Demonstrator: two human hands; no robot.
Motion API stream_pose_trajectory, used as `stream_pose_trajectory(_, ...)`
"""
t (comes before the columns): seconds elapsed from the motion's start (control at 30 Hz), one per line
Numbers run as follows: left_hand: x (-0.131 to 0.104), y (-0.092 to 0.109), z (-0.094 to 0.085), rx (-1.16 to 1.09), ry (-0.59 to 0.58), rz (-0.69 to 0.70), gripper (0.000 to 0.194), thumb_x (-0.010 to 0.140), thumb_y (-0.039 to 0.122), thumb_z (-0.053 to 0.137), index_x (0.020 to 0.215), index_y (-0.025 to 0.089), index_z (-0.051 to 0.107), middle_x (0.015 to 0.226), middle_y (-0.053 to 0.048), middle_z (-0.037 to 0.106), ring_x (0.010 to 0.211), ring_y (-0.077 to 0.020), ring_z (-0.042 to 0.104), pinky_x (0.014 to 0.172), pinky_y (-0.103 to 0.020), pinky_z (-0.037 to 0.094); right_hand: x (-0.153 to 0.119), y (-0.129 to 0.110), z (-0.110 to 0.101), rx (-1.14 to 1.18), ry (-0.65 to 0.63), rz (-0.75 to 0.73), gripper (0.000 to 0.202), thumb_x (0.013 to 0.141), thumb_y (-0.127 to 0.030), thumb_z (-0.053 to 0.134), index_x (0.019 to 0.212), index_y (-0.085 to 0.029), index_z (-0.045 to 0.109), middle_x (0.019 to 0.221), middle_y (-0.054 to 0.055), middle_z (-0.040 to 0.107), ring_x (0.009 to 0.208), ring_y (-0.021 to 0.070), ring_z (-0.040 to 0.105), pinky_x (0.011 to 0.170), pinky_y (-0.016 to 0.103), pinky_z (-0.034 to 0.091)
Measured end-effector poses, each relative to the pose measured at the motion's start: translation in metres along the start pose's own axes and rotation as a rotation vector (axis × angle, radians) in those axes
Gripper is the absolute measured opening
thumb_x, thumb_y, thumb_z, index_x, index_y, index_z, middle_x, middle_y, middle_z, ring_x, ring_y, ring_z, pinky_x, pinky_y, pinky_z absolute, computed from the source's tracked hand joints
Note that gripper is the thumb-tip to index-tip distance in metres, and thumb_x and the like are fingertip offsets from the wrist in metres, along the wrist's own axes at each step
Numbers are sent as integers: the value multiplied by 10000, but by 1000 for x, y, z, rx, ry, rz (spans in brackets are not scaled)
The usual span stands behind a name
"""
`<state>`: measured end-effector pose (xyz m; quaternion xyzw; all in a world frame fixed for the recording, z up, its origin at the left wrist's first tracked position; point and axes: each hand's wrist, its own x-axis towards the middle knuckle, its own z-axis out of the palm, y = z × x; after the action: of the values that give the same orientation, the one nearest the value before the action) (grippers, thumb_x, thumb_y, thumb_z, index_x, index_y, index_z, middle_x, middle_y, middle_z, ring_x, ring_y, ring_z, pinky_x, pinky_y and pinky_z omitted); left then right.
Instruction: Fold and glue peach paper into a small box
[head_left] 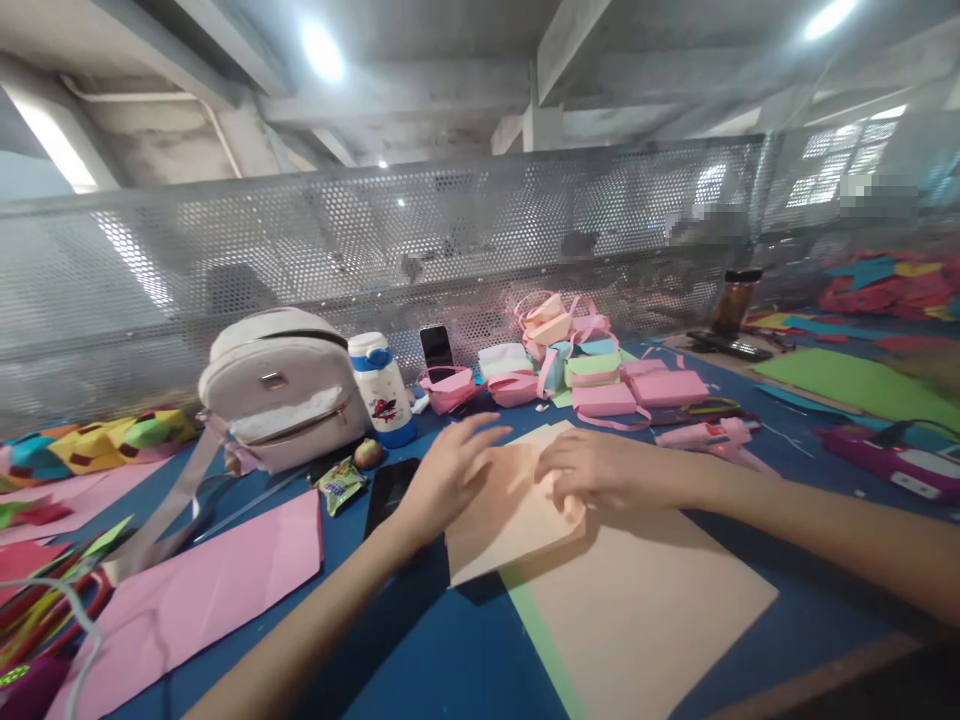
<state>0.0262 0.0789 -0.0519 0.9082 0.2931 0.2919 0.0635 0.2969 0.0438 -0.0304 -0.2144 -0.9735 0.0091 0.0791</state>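
Note:
A peach sheet of craft foam or paper (pixel 510 530) lies tilted over a larger peach sheet (pixel 645 600), with a green sheet (pixel 536 620) showing beneath. My left hand (pixel 454 475) hovers at the upper left edge of the smaller sheet, its fingers spread and apart. Bent fingers of my right hand (pixel 600 470) close on that sheet's right side, where a curled edge shows; the fingertips are partly hidden. Behind my hands sit several small pink, green and white foam bags (pixel 600 400). A pink glue gun (pixel 712 437) lies beyond my right forearm.
A white backpack (pixel 281 390), a bottle with a blue base (pixel 382 390) and an upright phone (pixel 437 350) stand at the back. A dark phone (pixel 386 490), a snack packet (pixel 341 487) and pink sheets (pixel 225 580) are left. A purple device (pixel 892 460) lies right. Perforated metal panels (pixel 450 230) border the table.

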Motion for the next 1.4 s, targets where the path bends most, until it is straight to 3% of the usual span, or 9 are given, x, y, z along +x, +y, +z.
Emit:
stream_pose_trajectory(0.1, 0, -20, -2, -103, 117, -191, 431, 821, 177, 644, 1249, 219, 622, 1312, -105, 622, 1233, -267, 575, 1054, -453, 455, 2, 5, -6, 49, 144, 239, 334, 905, -40, 474, 1151, -173, 657, 1322, 120, 622, 1240, 235, 549, 1013, 377, 411)
stream_pose_trajectory(0.23, -5, -36, 5, -163, 99, -301, 272, 720, 189, 720, 991, 185, 702, 950, -55, 734, 885, -240, 684, 825, -376, 547, 17, 10, -8, 150, 209, 561, 283, 966, -211, 504, 1217, -169, 628, 1284, 102, 664, 1156, 230, 615, 946, 333, 454)
stream_pose_trajectory(0.4, -5, -29, 6, -322, 76, -349, 45, 716, 178, 663, 742, 173, 700, 722, -14, 711, 715, -194, 665, 698, -289, 533, 41, 14, 2, 188, 141, 642, 257, 878, -232, 595, 1099, -201, 721, 1086, 66, 760, 976, 236, 686, 747, 270, 443)
stream_pose_trajectory(0.6, 1, -17, -3, -622, 157, -358, 129, 714, 280, 767, 760, 160, 753, 823, -58, 754, 857, -240, 693, 840, -316, 530, 50, 29, 12, 347, 142, 624, 178, 736, -120, 602, 784, -173, 764, 715, 3, 716, 681, 161, 624, 570, 229, 330)
stream_pose_trajectory(0.87, 5, -38, -4, -1143, 427, -498, 710, 863, 747, 490, 1341, 228, 574, 1383, -128, 622, 1288, -310, 571, 1046, -448, 476, 27, 52, 33, 791, 430, 728, 212, 782, -322, 583, 769, -143, 696, 681, 27, 677, 614, 159, 623, 515, 216, 476)
stream_pose_trajectory(0.97, 3, -35, 9, -1416, 354, -547, 733, 764, 714, 675, 1323, 248, 589, 1424, -127, 590, 1387, -323, 478, 1105, -469, 427, 21, 48, 41, 923, 561, 764, 279, 777, -421, 614, 770, -150, 681, 765, 54, 703, 669, 165, 652, 544, 222, 523)
stream_pose_trajectory(1.1, -4, -16, 30, -1480, 182, -526, 801, 588, 450, 931, 1292, 210, 634, 1365, -171, 634, 1339, -393, 524, 1124, -518, 397, 21, 31, 49, 1079, 663, 762, 337, 770, -492, 658, 798, -157, 688, 843, 68, 727, 696, 165, 670, 596, 247, 564)
stream_pose_trajectory(1.2, -8, -2, 37, -1537, 0, -415, 709, 674, 386, 897, 1308, 209, 632, 1429, -164, 592, 1381, -383, 486, 1160, -504, 357, 24, 19, 51, 1179, 677, 721, 380, 784, -517, 676, 884, -154, 725, 912, 86, 750, 779, 197, 702, 674, 289, 584)
stream_pose_trajectory(1.4, -9, 3, 36, -1567, -56, -376, 796, 687, 376, 887, 1395, 229, 555, 1452, -161, 575, 1383, -387, 485, 1164, -526, 349, 29, 13, 56, 1276, 682, 662, 517, 767, -589, 717, 1033, -147, 743, 1011, 118, 768, 889, 251, 723, 762, 350, 576)
